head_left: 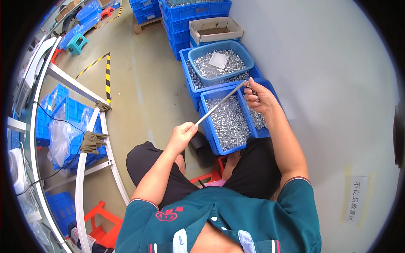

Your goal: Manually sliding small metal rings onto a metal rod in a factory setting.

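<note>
Pale grey wall (320, 63) is seen along the right, and bare floor (139, 84) is left between it and a white metal frame (80, 185) on the left. One slim, straight, silvery rod (221, 102) is held out in front of the body, its long axis run slantwise from near left to far right. Its near end is enclosed by the left hand (184, 135), closed in a fist; its far tip is met, or nearly met, by the right hand (261, 97), the nearer one to the wall. Small silvery metal pieces (254, 89) are held in the right hand's curled fingers; whether the tip is touched cannot be told. Beneath the rod's middle, a rectangular blue plastic bin (233, 149) is filled with loose, shiny metal parts (230, 126). Beyond it, a rounded light-blue plastic basin (241, 49) is likewise loaded with metal parts, a white square (218, 60) laid on top.
</note>
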Demonstrator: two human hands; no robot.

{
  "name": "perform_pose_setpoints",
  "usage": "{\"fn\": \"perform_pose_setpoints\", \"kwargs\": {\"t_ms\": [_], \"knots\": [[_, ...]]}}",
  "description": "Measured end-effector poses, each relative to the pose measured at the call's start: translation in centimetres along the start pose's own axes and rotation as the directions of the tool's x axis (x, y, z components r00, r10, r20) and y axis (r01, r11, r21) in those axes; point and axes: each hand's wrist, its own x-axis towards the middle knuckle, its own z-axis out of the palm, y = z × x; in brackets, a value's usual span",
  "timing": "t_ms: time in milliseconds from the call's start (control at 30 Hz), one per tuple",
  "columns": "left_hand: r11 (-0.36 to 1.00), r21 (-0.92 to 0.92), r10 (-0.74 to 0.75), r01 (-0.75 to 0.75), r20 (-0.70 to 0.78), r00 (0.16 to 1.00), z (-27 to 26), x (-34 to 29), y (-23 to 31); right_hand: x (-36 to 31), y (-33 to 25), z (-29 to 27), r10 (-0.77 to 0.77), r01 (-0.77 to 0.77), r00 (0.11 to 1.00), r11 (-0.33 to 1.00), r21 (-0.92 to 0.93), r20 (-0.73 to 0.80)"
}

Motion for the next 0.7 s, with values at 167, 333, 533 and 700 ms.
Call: {"fn": "perform_pose_setpoints", "kwargs": {"t_ms": [167, 333, 533, 700], "knots": [[0.998, 0.066, -0.005, 0.005, 0.001, 1.0, 0.1, -0.1, 0.2, -0.1, 0.0, 0.4, -0.053, 0.053, 0.999, 0.998, -0.018, -0.007], [0.995, 0.095, 0.012, -0.01, -0.015, 1.0, 0.0, -0.1, 0.0, -0.4, 0.0, 0.9, -0.215, 0.21, 0.977, 0.956, -0.204, -0.004], [0.99, 0.131, 0.057, -0.053, -0.03, 0.998, 0.4, -0.1, 0.3, -0.7, 1.3, 2.4, 0.05, -0.025, 0.998, 0.893, -0.449, 0.043], [1.0, 0.007, 0.001, 0.0, -0.055, 0.998, -0.1, 0.3, -0.2, -1.1, 1.2, 2.3, 0.159, -0.156, 0.987, 0.976, -0.15, 0.007]]}}
